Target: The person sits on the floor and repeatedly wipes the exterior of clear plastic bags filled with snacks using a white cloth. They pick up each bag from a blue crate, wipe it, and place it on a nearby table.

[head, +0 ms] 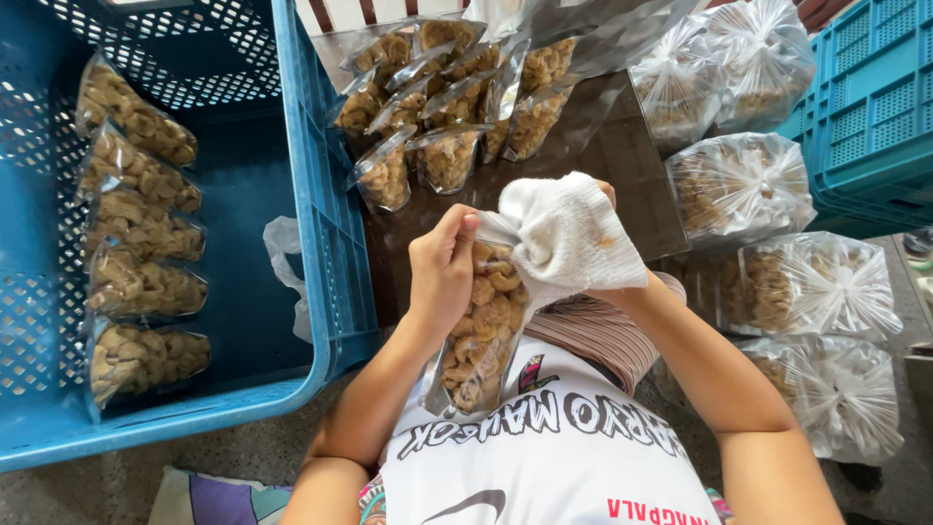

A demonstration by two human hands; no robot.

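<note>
The person is holding a clear bag of snacks (478, 331) upright over their lap, just in front of the dark table (622, 165). The left hand (442, 267) is closing around the bag's upper side, fingers curled tight. The right hand (603, 199) is mostly hiding under a white cloth (569, 233), pressing it against the bag's top; it seems to be gripping the cloth. The bag is looking light and crinkly, and the snacks inside could crush, so holding it gently near the top seems best. More bags (428, 107) are lying on the table. Packed bags (141, 253) are sitting in the blue crate (311, 194), and big tied bags (777, 282) are resting at the right.
</note>
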